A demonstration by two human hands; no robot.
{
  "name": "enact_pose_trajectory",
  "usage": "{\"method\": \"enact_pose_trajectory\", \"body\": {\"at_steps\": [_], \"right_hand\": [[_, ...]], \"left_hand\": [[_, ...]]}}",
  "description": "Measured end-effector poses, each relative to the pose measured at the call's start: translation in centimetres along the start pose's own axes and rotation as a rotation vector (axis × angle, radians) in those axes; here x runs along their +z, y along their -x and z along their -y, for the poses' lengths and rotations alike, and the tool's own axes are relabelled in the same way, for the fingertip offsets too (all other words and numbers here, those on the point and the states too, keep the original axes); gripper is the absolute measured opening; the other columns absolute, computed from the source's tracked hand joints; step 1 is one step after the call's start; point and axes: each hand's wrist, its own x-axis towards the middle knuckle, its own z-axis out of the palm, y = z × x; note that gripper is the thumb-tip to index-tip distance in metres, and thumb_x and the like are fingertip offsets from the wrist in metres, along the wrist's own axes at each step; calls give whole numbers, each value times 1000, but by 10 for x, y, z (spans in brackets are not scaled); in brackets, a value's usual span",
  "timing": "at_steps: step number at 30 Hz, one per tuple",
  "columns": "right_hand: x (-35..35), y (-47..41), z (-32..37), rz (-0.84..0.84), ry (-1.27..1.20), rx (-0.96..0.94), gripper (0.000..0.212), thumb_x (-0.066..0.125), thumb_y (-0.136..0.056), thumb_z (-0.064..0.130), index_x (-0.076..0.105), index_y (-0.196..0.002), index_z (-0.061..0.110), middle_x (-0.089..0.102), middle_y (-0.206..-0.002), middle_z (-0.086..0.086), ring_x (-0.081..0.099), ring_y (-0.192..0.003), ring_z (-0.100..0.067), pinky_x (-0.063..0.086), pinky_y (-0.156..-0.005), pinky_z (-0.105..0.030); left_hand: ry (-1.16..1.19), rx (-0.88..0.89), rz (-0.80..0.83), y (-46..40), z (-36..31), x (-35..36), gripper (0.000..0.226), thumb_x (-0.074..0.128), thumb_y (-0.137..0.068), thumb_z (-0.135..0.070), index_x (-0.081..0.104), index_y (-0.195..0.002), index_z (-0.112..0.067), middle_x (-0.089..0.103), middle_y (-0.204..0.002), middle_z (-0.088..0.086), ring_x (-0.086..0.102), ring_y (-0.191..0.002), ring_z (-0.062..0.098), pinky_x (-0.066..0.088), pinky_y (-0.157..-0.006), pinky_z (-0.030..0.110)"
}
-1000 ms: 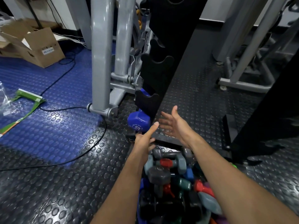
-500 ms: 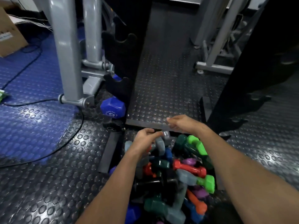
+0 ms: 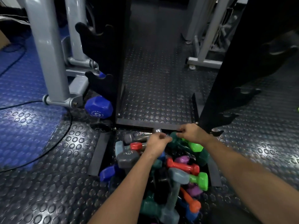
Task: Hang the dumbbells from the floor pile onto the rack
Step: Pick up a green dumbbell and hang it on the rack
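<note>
while most of the dumbbells lie heaped on the floor at lower centre, only a blue dumbbell hangs on the rack at left; my left hand and right hand curl into the pile's far edge, though i cannot tell what they grip.

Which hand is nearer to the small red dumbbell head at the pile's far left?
Left. The left hand is just right of the red dumbbell head; the right hand is farther right.
</note>
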Motion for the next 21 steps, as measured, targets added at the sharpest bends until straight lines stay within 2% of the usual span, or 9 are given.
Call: {"method": "enact_pose_trajectory", "body": {"at_steps": [2,3,5,7,11,14,18,21], "right_hand": [[5,6,-13,-73,-96,36,41,70,-90,50,74,-123,25,75,-116,0,69,-109,-19,51,-91,-30],[8,12,-19,-87,-106,67,55,71,-84,59,71,-128,26,73,-123,-1,67,-114,-20,50,-94,-30],[13,23,-34,-33,-55,157,87,73,-72,74,59,-142,25,64,-136,-4,62,-123,-25,49,-100,-33],[21,30,-46,20,22,208,97,80,-67,71,49,-147,27,60,-137,-8,61,-122,-28,50,-101,-35],[33,29,-54,-111,97,163,66,88,-67,46,62,-123,23,71,-113,-7,69,-100,-28,54,-82,-32],[32,28,-54,-186,9,155,56,88,-68,37,68,-117,19,75,-101,-6,71,-90,-26,51,-71,-28],[23,37,-54,-345,-180,158,44,90,-67,33,74,-104,15,73,-87,-7,70,-85,-28,43,-67,-27],[19,53,-58,-409,-321,173,41,90,-67,33,72,-102,21,72,-84,0,69,-83,-24,50,-68,-33]], "left_hand": [[-17,-13,19,-9,-2,10,27,78,-90,-26,69,-112,-14,72,-110,5,67,-102,19,53,-94,33],[-23,-25,31,-12,-3,15,35,78,-90,-27,67,-119,-12,71,-112,5,67,-106,21,52,-94,31],[-28,-39,29,-20,-6,26,38,77,-89,-24,67,-123,-10,72,-115,9,67,-111,26,52,-95,34],[-26,-51,-2,-28,-5,38,33,75,-89,-21,70,-120,-10,73,-116,15,68,-113,31,53,-94,37],[-17,-51,-47,-36,0,52,27,72,-90,-14,72,-116,-9,74,-114,15,69,-107,30,54,-95,38],[23,-52,-45,-39,0,50,27,68,-91,-10,71,-118,-9,73,-115,11,68,-111,29,53,-100,40],[153,-50,-87,-45,-9,31,24,62,-94,-3,70,-115,-12,73,-107,9,67,-100,26,53,-95,37],[211,-57,-101,-52,-12,15,27,50,-97,-1,66,-107,-21,73,-107,6,66,-93,20,54,-88,38]]}}
